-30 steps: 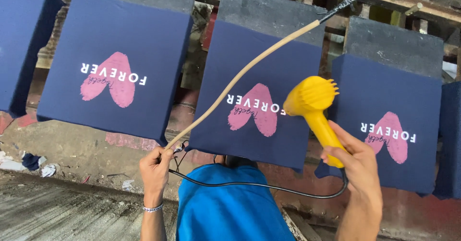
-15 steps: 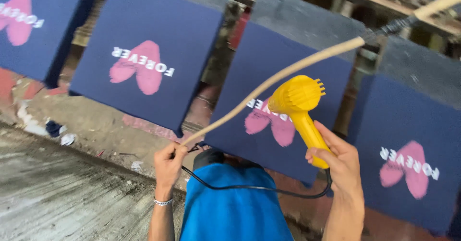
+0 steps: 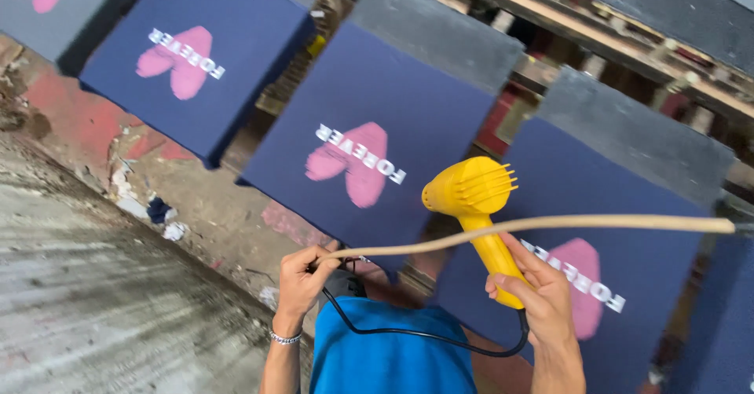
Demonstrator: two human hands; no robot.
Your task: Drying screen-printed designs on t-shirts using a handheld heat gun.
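- Navy panels (image 3: 377, 142) with pink hearts, tilted in a row.
- Yellow dryer (image 3: 479, 205): over the panels, nozzle toward the middle one; right hand (image 3: 538, 296), fingers clamped on its handle.
- Tan hose (image 3: 550, 225): left hand (image 3: 302, 280), fingers closed on its end.
- Black cord (image 3: 408, 333) loops between the hands.

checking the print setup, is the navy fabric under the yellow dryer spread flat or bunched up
Spread flat. The navy fabric lies smooth over its board, the pink heart print unwrinkled, with the yellow dryer in the right hand beside it.
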